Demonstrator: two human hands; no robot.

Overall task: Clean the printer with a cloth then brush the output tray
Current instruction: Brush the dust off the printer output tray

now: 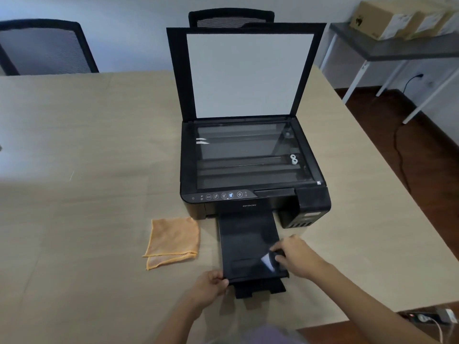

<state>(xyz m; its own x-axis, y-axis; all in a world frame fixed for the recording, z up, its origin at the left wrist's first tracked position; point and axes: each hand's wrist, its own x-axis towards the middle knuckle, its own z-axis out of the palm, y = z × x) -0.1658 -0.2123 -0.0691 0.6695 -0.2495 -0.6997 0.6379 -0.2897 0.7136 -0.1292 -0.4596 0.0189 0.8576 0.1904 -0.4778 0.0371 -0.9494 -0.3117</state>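
Note:
A black printer [250, 202] stands on the beige table [87, 157] with its scanner lid [246, 73] raised and the glass bare. Its black output tray [244, 247] is pulled out toward me. My left hand [210, 288] grips the tray's front left corner. My right hand [296, 256] rests on the tray's right side and holds a small black brush [272, 260] with pale bristles against the tray surface. A folded orange cloth [172, 240] lies flat on the table just left of the tray, untouched.
Two black mesh chairs [47, 48] stand behind the table. A grey side table [397, 48] with cardboard boxes [397, 19] is at the back right. A black cable [400, 150] trails on the dark floor; a power strip [427, 316] lies at lower right.

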